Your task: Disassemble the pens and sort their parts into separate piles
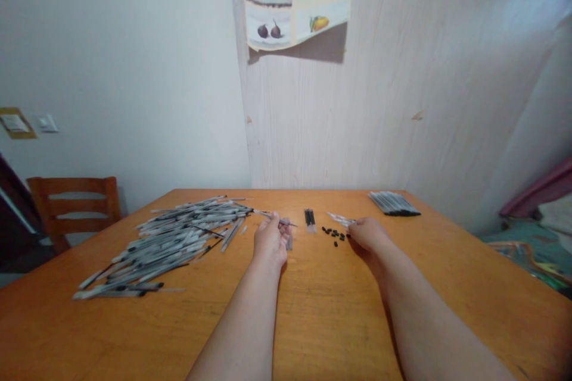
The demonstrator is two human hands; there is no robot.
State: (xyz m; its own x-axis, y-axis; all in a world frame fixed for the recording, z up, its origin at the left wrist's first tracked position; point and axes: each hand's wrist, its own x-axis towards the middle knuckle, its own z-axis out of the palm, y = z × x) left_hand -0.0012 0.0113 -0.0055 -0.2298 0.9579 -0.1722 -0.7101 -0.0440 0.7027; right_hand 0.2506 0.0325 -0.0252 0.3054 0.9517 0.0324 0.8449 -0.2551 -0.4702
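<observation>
My left hand is closed around a slim pen, whose thin dark end points to the right. Beneath those fingers lies a small greyish clear piece. My right hand is at the table with its fingertips pinched together; what they hold, if anything, is hidden. Just left of it are several small whitish clear pieces and a scatter of small black plugs. Between my hands stands a neat row of dark thin rods with pale ends.
A large loose heap of clear pen barrels and dark-ended pens covers the left of the wooden table. An aligned bundle of pens with black ends lies at the back right. A wooden chair stands beyond the left edge.
</observation>
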